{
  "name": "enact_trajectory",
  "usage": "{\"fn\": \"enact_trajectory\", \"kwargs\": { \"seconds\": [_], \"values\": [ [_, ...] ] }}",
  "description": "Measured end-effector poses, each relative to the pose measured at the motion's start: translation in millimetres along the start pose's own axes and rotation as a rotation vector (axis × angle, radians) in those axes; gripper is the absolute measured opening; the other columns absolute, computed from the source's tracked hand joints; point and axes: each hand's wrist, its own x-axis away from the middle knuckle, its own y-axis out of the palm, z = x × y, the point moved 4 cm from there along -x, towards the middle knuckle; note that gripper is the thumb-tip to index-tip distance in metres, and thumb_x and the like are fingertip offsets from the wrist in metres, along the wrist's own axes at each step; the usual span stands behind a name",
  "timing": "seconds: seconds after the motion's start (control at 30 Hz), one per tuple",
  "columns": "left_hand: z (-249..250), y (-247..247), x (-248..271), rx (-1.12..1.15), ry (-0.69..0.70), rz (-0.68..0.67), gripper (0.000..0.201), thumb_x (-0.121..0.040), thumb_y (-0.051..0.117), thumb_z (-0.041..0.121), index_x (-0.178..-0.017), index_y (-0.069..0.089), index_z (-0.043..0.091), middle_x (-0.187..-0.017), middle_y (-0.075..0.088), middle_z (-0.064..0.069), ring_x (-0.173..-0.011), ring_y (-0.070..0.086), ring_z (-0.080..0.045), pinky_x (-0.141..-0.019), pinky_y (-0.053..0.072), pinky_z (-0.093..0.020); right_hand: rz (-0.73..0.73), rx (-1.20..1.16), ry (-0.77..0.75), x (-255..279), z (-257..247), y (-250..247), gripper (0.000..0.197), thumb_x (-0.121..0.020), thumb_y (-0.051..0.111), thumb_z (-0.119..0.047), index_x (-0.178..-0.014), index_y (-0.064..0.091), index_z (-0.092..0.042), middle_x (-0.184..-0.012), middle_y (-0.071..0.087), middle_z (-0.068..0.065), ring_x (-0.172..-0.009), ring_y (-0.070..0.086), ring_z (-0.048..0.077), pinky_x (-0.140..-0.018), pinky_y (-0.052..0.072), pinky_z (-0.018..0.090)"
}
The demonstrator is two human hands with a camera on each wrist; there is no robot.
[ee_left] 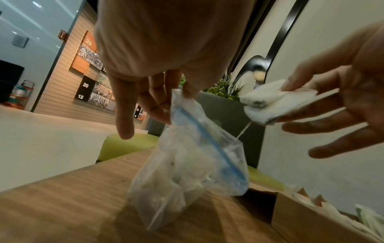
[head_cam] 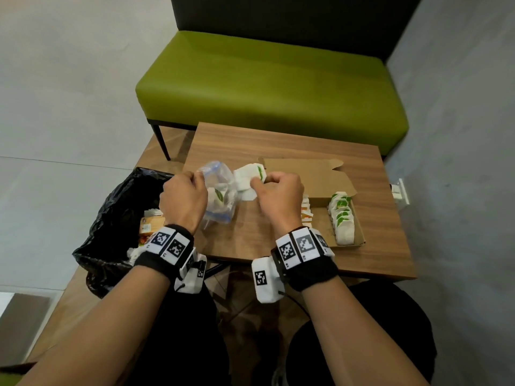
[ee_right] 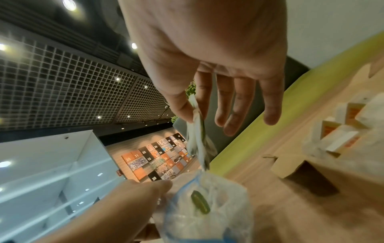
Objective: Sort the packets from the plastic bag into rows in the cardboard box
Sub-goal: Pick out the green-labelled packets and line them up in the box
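My left hand [head_cam: 198,178] pinches the rim of a clear plastic bag [head_cam: 218,197] with a blue zip strip; its bottom rests on the table and several packets remain inside. Just right of the bag's mouth, my right hand [head_cam: 260,183] pinches a small bunch of white packets [head_cam: 246,178] with green marks, held above the table. In the left wrist view a thread trails from these packets [ee_left: 276,102] toward the bag [ee_left: 193,164]. The open cardboard box [head_cam: 360,232] lies at the right, with a row of green-and-white packets [head_cam: 342,215] and some orange-and-white packets [head_cam: 306,211].
The small wooden table [head_cam: 250,238] has a black bin bag [head_cam: 117,218] of rubbish against its left edge. A green bench [head_cam: 264,87] stands behind the table. The box's lid flap [head_cam: 306,174] lies open toward the bench.
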Motion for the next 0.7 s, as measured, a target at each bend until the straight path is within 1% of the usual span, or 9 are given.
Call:
{"fn": "enact_trajectory", "kwargs": {
  "seconds": [0.07, 0.17, 0.27, 0.33, 0.4, 0.43, 0.5, 0.57, 0.7],
  "values": [
    [-0.4, 6.7, -5.6, -0.015, -0.026, -0.020, 0.045, -0.099, 0.043, 0.044, -0.089, 0.070, 0.011, -0.085, 0.069, -0.017, -0.086, 0.064, -0.042, -0.069, 0.044, -0.038, 0.038, 0.008, 0.059, -6.5, 8.3, -3.9, 0.031, -0.076, 0.072, -0.019, -0.049, 0.058, -0.014, -0.050, 0.059, 0.000, -0.053, 0.059, 0.024, -0.055, 0.052, 0.035],
    [0.1, 16.1, -10.3, 0.002, -0.033, -0.084, 0.044, -0.099, 0.045, 0.047, -0.095, 0.069, 0.010, -0.094, 0.069, -0.018, -0.093, 0.064, -0.041, -0.072, 0.045, -0.040, 0.048, 0.011, 0.158, -10.4, 27.1, -4.8, 0.037, -0.074, 0.073, -0.015, -0.045, 0.050, -0.014, -0.045, 0.048, -0.003, -0.047, 0.047, 0.018, -0.052, 0.044, 0.030],
    [-1.6, 24.2, -9.8, 0.006, 0.020, -0.124, 0.052, -0.096, 0.050, 0.050, -0.124, 0.058, 0.007, -0.124, 0.058, -0.018, -0.115, 0.055, -0.039, -0.087, 0.046, -0.046, -0.001, -0.002, 0.226, -6.3, 43.3, 0.4, 0.044, -0.073, 0.074, -0.014, -0.043, 0.042, -0.015, -0.042, 0.038, -0.005, -0.045, 0.037, 0.016, -0.052, 0.035, 0.025],
    [2.2, 23.3, -0.6, -0.048, 0.141, -0.057, 0.061, -0.095, 0.054, 0.047, -0.139, 0.045, 0.006, -0.135, 0.047, -0.018, -0.122, 0.044, -0.036, -0.093, 0.042, -0.047, -0.019, 0.011, 0.244, -3.5, 52.4, 5.0, 0.045, -0.073, 0.074, -0.014, -0.043, 0.040, -0.015, -0.042, 0.037, -0.004, -0.045, 0.037, 0.016, -0.052, 0.036, 0.025],
    [13.5, 16.3, 17.2, -0.001, 0.342, 0.034, 0.053, -0.093, 0.061, 0.036, -0.135, 0.048, 0.007, -0.132, 0.049, -0.017, -0.116, 0.043, -0.030, -0.092, 0.039, -0.039, -0.026, 0.009, 0.243, -1.6, 56.9, 8.6, 0.043, -0.070, 0.074, -0.016, -0.043, 0.041, -0.013, -0.044, 0.039, 0.000, -0.044, 0.043, 0.021, -0.052, 0.046, 0.031],
    [19.5, 14.4, 28.9, 0.045, 0.451, 0.024, 0.048, -0.091, 0.063, 0.030, -0.131, 0.051, 0.008, -0.128, 0.051, -0.016, -0.113, 0.045, -0.027, -0.091, 0.039, -0.035, -0.025, 0.002, 0.245, -1.4, 59.1, 9.9, 0.039, -0.068, 0.074, -0.018, -0.044, 0.044, -0.012, -0.046, 0.042, 0.003, -0.046, 0.049, 0.027, -0.054, 0.052, 0.036],
    [27.8, 17.1, 52.6, 0.115, 0.614, -0.120, 0.045, -0.087, 0.061, 0.027, -0.128, 0.053, 0.010, -0.125, 0.054, -0.012, -0.112, 0.050, -0.021, -0.091, 0.047, -0.034, -0.020, -0.015, 0.241, -1.2, 59.1, 8.6, 0.034, -0.068, 0.073, -0.018, -0.046, 0.048, -0.011, -0.049, 0.045, 0.005, -0.049, 0.050, 0.029, -0.057, 0.054, 0.037],
    [25.0, 23.2, 66.6, 0.140, 0.647, -0.219, 0.048, -0.084, 0.063, 0.025, -0.129, 0.052, 0.012, -0.126, 0.053, -0.007, -0.115, 0.051, -0.019, -0.091, 0.050, -0.032, 0.009, -0.044, 0.217, -2.0, 52.2, 1.8, 0.034, -0.068, 0.073, -0.018, -0.046, 0.049, -0.011, -0.048, 0.048, 0.005, -0.050, 0.052, 0.030, -0.057, 0.054, 0.041],
    [9.7, 32.3, 68.6, 0.145, 0.522, -0.246, 0.053, -0.079, 0.070, 0.014, -0.128, 0.051, 0.012, -0.125, 0.052, -0.005, -0.113, 0.053, -0.020, -0.089, 0.051, -0.034, 0.080, -0.086, 0.064, -7.9, 15.7, -23.4, 0.027, -0.071, 0.074, -0.019, -0.054, 0.059, -0.004, -0.057, 0.064, 0.016, -0.057, 0.067, 0.030, -0.054, 0.058, 0.050]
  ]
}}
